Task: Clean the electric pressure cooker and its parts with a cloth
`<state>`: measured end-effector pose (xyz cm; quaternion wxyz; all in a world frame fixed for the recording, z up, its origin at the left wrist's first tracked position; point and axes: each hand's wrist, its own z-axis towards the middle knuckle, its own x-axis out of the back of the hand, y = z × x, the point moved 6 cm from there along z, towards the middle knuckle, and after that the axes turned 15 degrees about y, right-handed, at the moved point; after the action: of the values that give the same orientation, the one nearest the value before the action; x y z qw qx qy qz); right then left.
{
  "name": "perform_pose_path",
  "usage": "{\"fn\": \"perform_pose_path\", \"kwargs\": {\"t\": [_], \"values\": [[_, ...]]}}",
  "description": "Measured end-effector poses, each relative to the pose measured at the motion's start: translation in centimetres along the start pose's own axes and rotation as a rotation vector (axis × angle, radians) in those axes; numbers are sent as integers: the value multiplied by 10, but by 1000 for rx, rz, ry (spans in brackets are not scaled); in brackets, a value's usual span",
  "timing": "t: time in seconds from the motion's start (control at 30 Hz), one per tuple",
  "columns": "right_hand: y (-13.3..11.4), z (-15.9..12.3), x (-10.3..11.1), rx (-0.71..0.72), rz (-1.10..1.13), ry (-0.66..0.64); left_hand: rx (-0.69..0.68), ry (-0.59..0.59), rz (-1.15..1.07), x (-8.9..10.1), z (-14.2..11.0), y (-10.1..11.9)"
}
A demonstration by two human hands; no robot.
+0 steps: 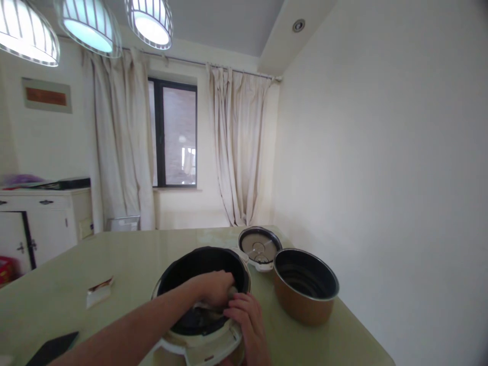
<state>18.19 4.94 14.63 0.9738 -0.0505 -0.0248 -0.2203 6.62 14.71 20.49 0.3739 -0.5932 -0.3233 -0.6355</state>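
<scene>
Head view: I have open cooker (206,341) at lower centre of frame. Left hand (216,288) reaches deep inside; fingers hidden, so can't tell if closed. Right hand (247,317) clamped on cooker's right rim, likely steadying it. Pot (303,305) and lid (261,246) sit right of it, apparently leaving cavity reachable.

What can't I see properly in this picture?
All in the head view:
- Left hand's fingertips: hidden down inside the cooker.
- What that hand is holding, if anything: blurred, partly covered by the hand.
- Dark flat thing: covered by the forearm, cut off by the bottom edge.
- Red thing: blurred, cut off by the left edge.
- Writing on the packet: too small.
</scene>
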Motion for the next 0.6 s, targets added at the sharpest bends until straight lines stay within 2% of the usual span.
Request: {"fn": "perform_pose_path", "kwargs": {"t": [0.07, 0.13, 0.2, 0.3, 0.4, 0.47, 0.53, 0.6], "values": [[4, -6, 0, -19, -26, 46, 22, 86, 119, 3, 18, 5], [7, -9, 0, -43, -45, 19, 11, 136, 171, 7, 26, 1], [8, -8, 0, -58, -38, -57, -9, 162, 221, 11, 23, -11], [3, 0, 4, -85, 16, -123, 6, 164, 288, 12, -2, -39], [-1, 7, 6, -168, 72, -165, 80, 102, 346, 11, -34, -61], [-2, 8, 6, -223, 111, -193, 154, -22, 331, 12, -52, -65], [-2, 7, 5, -244, 152, -206, 186, -155, 185, 16, -64, -56], [-1, 5, 4, -246, 177, -207, 179, -175, -72, 27, -67, -38]]}}
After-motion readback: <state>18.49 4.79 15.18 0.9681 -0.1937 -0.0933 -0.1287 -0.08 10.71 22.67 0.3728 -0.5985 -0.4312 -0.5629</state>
